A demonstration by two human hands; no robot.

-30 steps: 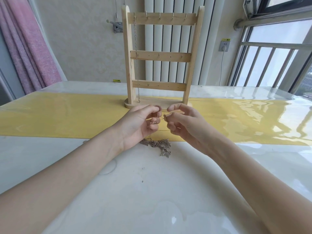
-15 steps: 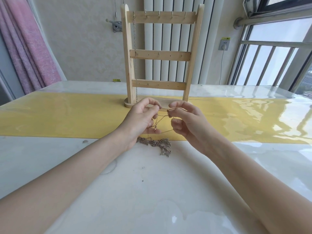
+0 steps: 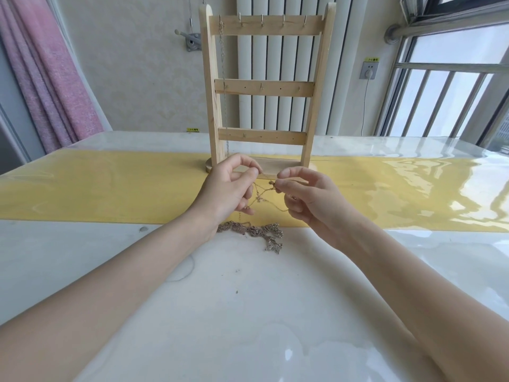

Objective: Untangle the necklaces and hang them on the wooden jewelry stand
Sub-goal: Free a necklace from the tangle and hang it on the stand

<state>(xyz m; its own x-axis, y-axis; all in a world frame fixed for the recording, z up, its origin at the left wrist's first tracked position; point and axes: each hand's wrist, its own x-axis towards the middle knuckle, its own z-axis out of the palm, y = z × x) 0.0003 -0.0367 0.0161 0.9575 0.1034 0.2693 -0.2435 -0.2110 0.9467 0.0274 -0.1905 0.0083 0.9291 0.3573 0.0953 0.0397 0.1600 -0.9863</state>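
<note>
White marble table [image 3: 248, 312] carries a yellow runner [image 3: 96, 186] across it, with a radiator [image 3: 275, 67] and window [image 3: 454, 86] behind. At twelve o'clock stands the wooden jewelry stand [image 3: 263, 86], one chain [image 3: 223, 86] already hanging from its top-left hook. Just before its base, your left hand [image 3: 228, 191] and right hand [image 3: 308, 199] each pinch a thin gold necklace [image 3: 260, 194], its strands stretched taut between them. Below, at six o'clock from your hands, the tangled necklaces [image 3: 256, 232] lie on the table.
</note>
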